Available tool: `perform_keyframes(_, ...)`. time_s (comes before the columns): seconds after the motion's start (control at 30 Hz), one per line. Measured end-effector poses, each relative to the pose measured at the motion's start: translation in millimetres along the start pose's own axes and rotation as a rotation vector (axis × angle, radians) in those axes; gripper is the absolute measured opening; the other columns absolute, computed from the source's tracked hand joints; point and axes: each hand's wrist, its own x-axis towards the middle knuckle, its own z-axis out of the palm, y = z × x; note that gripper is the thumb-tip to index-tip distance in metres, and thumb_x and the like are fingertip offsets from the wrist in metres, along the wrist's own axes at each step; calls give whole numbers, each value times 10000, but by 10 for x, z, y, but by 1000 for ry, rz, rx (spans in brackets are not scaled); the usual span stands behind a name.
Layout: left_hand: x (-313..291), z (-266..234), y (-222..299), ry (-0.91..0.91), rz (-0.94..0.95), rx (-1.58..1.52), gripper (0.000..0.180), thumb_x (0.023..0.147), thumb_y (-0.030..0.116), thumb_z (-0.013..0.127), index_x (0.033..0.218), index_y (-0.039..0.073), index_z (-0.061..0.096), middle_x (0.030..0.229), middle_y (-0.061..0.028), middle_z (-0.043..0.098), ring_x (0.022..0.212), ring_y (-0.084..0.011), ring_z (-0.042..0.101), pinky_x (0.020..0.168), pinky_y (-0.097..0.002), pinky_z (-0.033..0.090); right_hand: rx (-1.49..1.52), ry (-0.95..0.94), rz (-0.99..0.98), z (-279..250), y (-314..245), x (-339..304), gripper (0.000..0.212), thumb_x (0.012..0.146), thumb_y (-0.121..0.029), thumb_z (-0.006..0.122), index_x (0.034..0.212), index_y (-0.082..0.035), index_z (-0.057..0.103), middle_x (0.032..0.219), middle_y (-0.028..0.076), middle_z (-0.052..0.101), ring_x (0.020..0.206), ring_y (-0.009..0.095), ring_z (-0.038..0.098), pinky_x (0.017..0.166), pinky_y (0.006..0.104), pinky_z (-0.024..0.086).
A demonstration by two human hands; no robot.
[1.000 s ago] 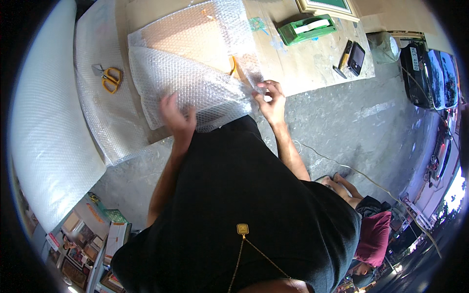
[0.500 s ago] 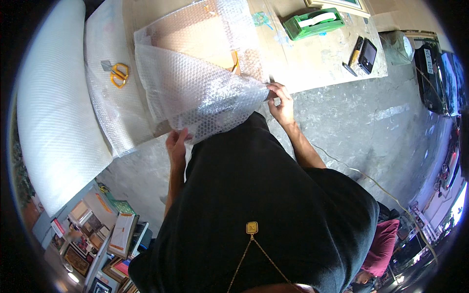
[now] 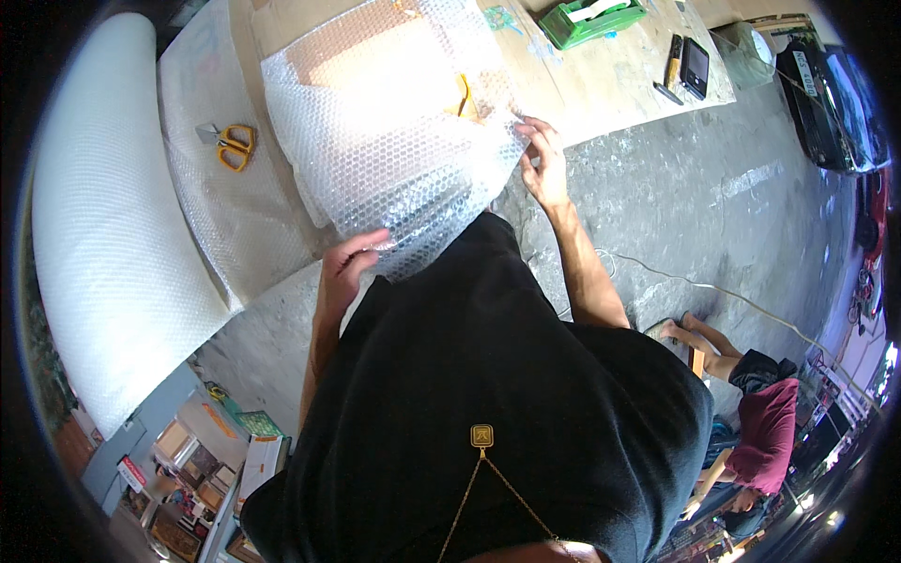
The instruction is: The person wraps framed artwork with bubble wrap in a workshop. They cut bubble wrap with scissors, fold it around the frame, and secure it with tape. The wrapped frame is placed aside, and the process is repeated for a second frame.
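The person (image 3: 497, 361) has one left hand (image 3: 343, 267) and one right hand (image 3: 546, 169), two in all. There are one bubble-wrapped panel (image 3: 375, 169), one large white roll (image 3: 122, 216), one pair of scissors (image 3: 235, 147), one green tape dispenser (image 3: 569, 32), one dark handheld device (image 3: 694, 68), one pendant (image 3: 481, 435), one black car (image 3: 818, 113) and one other person (image 3: 765, 433).

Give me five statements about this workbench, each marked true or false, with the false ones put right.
1. The left hand is at the near edge of the bubble wrap. True.
2. The right hand holds the scissors. False: they lie on a translucent sheet at the left.
3. The tape dispenser is red. False: it is green.
4. A black device lies toward the right end of the table. True.
5. The large white roll lies right of the scissors. False: it is on their left.
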Motion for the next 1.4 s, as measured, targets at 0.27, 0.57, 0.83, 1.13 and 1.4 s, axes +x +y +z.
perform_keyframes(0.27, 96, -127, 250, -254, 158, 664, 404, 774, 56, 645, 1178, 38, 631, 1006, -179, 687, 970, -285, 652, 878, -347, 489, 747, 104, 476, 70, 163, 48, 339, 786, -42, 562, 1114, -74, 641, 1107, 166, 630, 1043, 322, 593, 931, 397, 449)
perform_keyframes(0.57, 1089, 432, 652, -6, 578, 716, 348, 852, 176, 602, 1181, 66, 618, 1014, -178, 660, 964, -308, 634, 913, -416, 452, 67, -202, 577, -185, -182, 525, 394, 777, -431, 712, 940, -73, 738, 978, 181, 660, 959, 312, 643, 845, 393, 501)
perform_keyframes(0.83, 1923, 1173, -93, 144, 576, 965, 195, 857, 238, 579, 909, 70, 665, 948, -103, 664, 929, -269, 589, 911, -443, 368, -192, -38, 321, 127, -218, 285, 375, 698, -320, 793, 919, -34, 692, 949, 203, 609, 896, 347, 611, 825, 431, 493)
perform_keyframes(1.13, 2065, 1238, 130, -59, 265, 1055, 159, 651, 265, 710, 653, 108, 682, 879, -41, 677, 980, -235, 555, 885, -431, 358, -17, 174, 538, 394, -116, 26, 241, 680, -62, 783, 869, -17, 640, 984, 147, 545, 943, 277, 569, 853, 393, 485)
perform_keyframes(1.4, 2114, 1306, 195, -7, 719, 1014, 347, 667, 163, 730, 990, 157, 604, 1158, -56, 503, 1118, -296, 474, 954, -453, 370, 369, 401, 548, 456, -137, -91, 319, 581, 48, 769, 846, -50, 622, 1043, 130, 472, 978, 288, 532, 885, 389, 470)
